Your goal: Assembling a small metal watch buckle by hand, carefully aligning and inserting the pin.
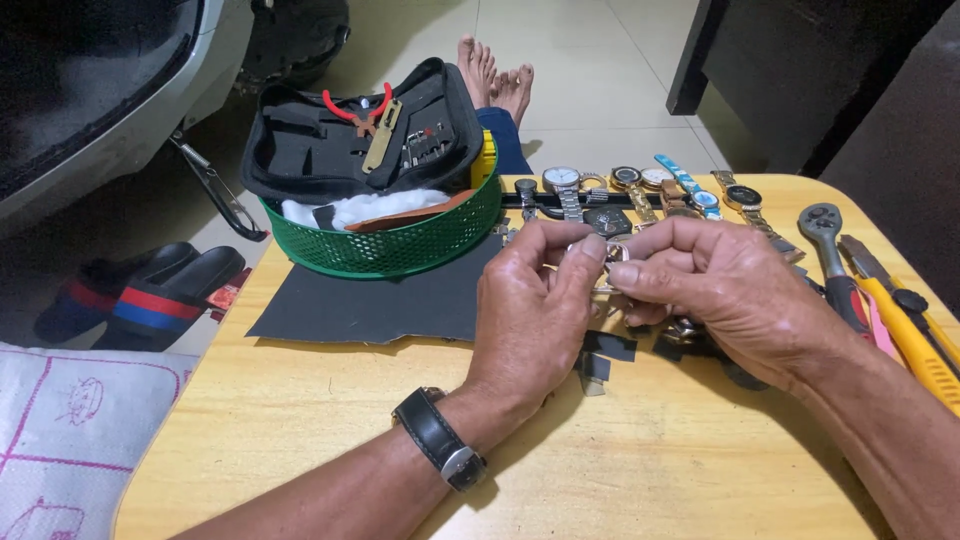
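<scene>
A round wooden table (pixel 300 420) fills most of what I can see, and a dark grey sheet (pixel 380 300) lies spread over its far half. On the sheet's far edge stands a green mesh basket (pixel 400 245) with white wadding and an open black tool case (pixel 350 130) propped in it, red-handled pliers (pixel 355 105) tucked inside. Beyond the sheet a row of wristwatches (pixel 640 185) lies side by side along the table's far edge, metal bands and one light blue strap among them. At the right edge lie a ratchet handle (pixel 825 235) and a yellow utility knife (pixel 915 345). On the floor to the left sit dark sandals (pixel 150 290). Over the middle of the table, the left hand (pixel 525 320), a black-strapped watch on its wrist, meets the right hand (pixel 725 290), and both pinch a small metal watch part (pixel 612 255) held just above the sheet's near edge; thumbs and forefingers press on it from either side, the other fingers curled. What the part is exactly, I cannot tell. I'd judge the work mid-way: the piece is in hand and being fiddled with, no tool is picked up, and small dark scraps (pixel 605 355) lie on the table below the hands.
</scene>
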